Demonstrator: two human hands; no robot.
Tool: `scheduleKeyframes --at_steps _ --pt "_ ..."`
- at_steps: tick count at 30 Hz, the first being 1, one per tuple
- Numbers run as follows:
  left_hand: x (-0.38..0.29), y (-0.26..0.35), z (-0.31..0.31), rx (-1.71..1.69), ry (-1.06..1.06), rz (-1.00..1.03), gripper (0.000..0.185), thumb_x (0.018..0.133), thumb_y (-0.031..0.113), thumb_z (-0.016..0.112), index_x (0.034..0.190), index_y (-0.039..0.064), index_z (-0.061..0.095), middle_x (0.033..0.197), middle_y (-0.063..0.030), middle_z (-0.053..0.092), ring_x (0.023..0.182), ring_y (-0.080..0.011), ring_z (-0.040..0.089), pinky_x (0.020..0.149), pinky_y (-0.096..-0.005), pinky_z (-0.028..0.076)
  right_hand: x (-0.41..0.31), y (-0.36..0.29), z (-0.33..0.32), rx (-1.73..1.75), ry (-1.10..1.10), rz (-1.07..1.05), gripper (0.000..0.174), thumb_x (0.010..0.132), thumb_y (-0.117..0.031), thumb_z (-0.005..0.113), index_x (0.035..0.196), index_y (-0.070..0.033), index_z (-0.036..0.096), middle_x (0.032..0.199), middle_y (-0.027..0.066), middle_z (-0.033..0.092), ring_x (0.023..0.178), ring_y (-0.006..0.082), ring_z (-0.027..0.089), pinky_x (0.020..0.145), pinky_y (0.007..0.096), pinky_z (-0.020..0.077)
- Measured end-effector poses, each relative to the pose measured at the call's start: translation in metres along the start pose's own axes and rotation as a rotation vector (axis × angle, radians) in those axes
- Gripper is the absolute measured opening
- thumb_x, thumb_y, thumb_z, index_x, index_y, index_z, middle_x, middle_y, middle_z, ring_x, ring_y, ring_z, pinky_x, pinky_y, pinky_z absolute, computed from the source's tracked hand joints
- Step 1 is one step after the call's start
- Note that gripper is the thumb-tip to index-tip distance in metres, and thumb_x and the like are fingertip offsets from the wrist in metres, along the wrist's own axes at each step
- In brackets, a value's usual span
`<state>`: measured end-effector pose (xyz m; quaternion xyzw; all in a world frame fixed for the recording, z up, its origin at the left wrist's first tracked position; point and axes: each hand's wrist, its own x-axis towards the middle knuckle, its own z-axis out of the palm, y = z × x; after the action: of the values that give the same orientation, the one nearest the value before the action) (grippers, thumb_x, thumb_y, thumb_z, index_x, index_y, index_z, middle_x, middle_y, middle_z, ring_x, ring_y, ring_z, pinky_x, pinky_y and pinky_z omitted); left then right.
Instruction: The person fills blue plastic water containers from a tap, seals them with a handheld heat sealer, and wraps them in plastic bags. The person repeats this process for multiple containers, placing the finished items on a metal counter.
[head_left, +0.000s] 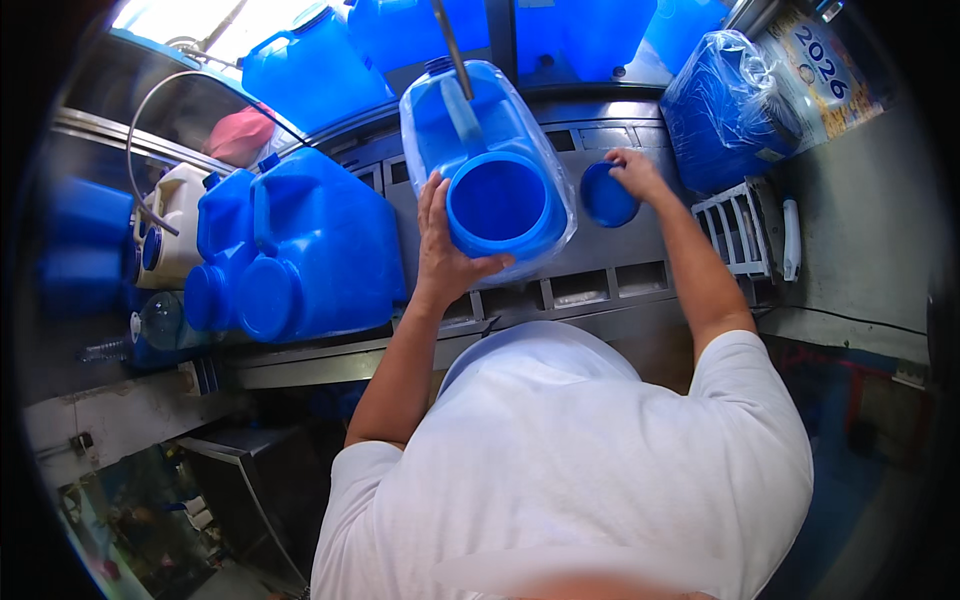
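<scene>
A blue plastic water container (501, 112) stands before me on the metal counter, clear plastic film around its body. Its wide round mouth is uncovered and faces me. My left hand (441, 247) curves around the mouth's left side, with the thumb along the lower rim. To the right, my right hand (637, 176) pinches the edge of a round blue lid (611, 199), its hollow side up; whether the lid touches the counter is hard to tell. A thin metal tube (452, 49) hangs over the container's handle.
Capped blue containers (337, 232) stand at left beside a cream one (176, 202). More containers (315, 82) line the back. At right are a plastic-wrapped blue container (712, 112) and a white rack (735, 229). The slotted metal counter (540, 187) runs across.
</scene>
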<state>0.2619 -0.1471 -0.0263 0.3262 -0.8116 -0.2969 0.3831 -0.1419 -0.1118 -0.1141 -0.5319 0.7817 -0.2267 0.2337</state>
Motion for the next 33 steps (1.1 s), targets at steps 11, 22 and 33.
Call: scheduleKeyframes --at_steps 11,22,33 --pt "0.031 -0.019 -0.006 -0.226 -0.148 -0.265 0.142 0.034 0.048 0.097 0.154 0.019 0.026 0.162 -0.0172 0.01 0.145 -0.0345 0.031 0.114 -0.0508 0.038 0.115 0.044 0.153 0.295 -0.165 0.143 0.061 0.085 -0.041 0.068 0.133 -0.005 0.057 0.133 0.0198 0.059 0.124 0.0315 0.056 0.104 0.0405 0.0444" --pt "0.04 -0.024 -0.01 -0.124 -0.259 -0.316 0.151 0.03 0.057 0.096 0.155 0.023 0.019 0.162 -0.0207 0.005 0.148 -0.0377 0.023 0.114 -0.055 0.037 0.262 -0.01 0.193 1.239 -0.146 0.588 0.083 0.092 -0.055 0.059 0.155 -0.015 0.024 0.159 0.0187 0.027 0.145 0.0368 0.028 0.112 0.0528 0.0294" --pt "0.041 -0.021 -0.007 -0.114 -0.264 -0.3 0.15 0.029 0.057 0.096 0.155 0.029 0.019 0.163 -0.0203 0.005 0.15 -0.0391 0.016 0.115 -0.0578 0.032 0.278 -0.016 0.196 1.549 -0.006 0.843 0.093 0.083 -0.073 0.058 0.145 -0.006 0.043 0.137 0.0187 0.051 0.127 0.032 0.048 0.104 0.0492 0.0356"
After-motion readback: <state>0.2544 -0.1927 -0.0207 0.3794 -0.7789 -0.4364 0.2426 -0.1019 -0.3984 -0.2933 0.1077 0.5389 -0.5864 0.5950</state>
